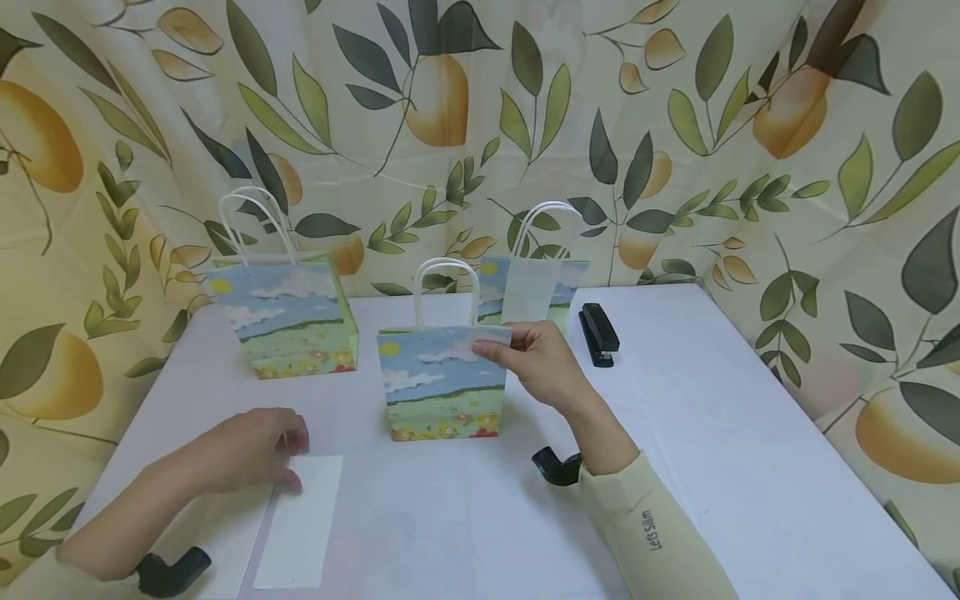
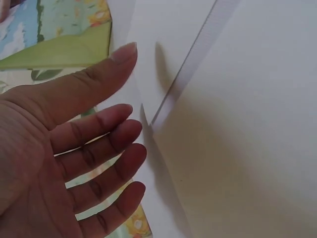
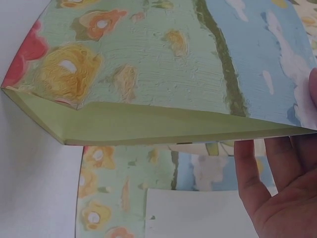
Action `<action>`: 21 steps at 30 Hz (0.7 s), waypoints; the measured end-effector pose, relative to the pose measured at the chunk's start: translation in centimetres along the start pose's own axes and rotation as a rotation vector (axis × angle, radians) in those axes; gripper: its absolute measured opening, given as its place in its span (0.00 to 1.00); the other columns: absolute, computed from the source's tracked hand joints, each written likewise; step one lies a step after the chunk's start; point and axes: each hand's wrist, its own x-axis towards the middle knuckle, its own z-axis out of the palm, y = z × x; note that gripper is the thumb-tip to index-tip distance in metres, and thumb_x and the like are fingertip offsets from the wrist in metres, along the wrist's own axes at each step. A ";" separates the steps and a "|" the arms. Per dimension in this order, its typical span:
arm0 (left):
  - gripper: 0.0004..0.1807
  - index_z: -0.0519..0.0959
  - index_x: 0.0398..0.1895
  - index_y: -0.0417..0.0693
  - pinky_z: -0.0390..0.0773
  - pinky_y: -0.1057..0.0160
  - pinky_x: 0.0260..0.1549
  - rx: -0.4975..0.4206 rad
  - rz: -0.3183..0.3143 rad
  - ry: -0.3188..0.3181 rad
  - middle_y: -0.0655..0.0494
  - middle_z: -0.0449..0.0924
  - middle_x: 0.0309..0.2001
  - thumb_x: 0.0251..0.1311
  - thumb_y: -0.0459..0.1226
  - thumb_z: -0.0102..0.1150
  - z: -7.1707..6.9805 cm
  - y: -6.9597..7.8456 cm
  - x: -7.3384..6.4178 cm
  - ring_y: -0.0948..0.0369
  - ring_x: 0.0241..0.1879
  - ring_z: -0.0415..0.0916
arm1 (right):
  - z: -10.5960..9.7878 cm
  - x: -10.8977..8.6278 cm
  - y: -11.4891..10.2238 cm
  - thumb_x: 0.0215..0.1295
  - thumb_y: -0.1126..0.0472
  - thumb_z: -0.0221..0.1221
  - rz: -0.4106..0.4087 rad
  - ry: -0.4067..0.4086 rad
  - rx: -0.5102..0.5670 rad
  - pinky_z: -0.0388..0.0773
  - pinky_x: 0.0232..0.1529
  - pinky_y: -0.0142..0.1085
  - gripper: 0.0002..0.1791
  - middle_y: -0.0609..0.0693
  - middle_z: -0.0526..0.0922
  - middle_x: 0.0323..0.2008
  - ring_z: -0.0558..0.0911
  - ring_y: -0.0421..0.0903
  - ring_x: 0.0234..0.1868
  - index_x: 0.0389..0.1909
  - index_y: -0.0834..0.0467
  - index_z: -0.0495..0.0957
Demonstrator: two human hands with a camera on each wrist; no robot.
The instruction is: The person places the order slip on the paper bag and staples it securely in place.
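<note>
A small paper gift bag [image 1: 442, 383] with a painted sky, meadow and flowers stands mid-table, its white handles upright. My right hand [image 1: 551, 367] pinches its upper right edge, thumb on the front and fingers behind. In the right wrist view the bag's green side panel [image 3: 148, 124] is folded inward. My left hand [image 1: 240, 450] hovers low over white paper at the table's near left, its fingers loosely bent and apart in the left wrist view. Beneath it lie a narrow white paper strip [image 1: 300, 533] and a wider white sheet [image 1: 225, 537], side by side.
A matching gift bag [image 1: 288, 321] stands at the back left. Another bag [image 1: 491, 287] stands behind the middle one, with a white paper strip [image 1: 532, 287] on its front. A black stapler [image 1: 598, 333] lies to its right. A patterned curtain [image 1: 480, 167] hangs behind the table.
</note>
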 end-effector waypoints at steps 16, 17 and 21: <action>0.23 0.79 0.36 0.55 0.73 0.57 0.39 0.053 0.014 0.023 0.62 0.75 0.35 0.42 0.46 0.85 0.5 -0.3 -0.2 0.61 0.36 0.69 | 0.0 0.0 -0.2 0.69 0.62 0.67 0.004 -0.002 0.006 0.84 0.51 0.37 0.11 0.56 0.92 0.42 0.90 0.43 0.43 0.48 0.62 0.89; 0.23 0.78 0.36 0.55 0.72 0.58 0.38 0.042 0.004 0.019 0.62 0.75 0.34 0.41 0.46 0.85 0.5 -0.3 -0.2 0.61 0.36 0.69 | 0.0 0.0 -0.2 0.69 0.62 0.67 0.003 -0.003 0.005 0.84 0.52 0.37 0.12 0.56 0.92 0.43 0.90 0.43 0.43 0.49 0.62 0.88; 0.23 0.76 0.35 0.55 0.69 0.61 0.35 -0.004 -0.002 0.010 0.60 0.73 0.30 0.43 0.44 0.84 0.7 -0.5 -0.1 0.61 0.34 0.69 | 0.0 -0.1 -0.1 0.69 0.62 0.67 0.004 -0.003 0.006 0.84 0.51 0.37 0.12 0.56 0.92 0.43 0.90 0.43 0.43 0.49 0.63 0.88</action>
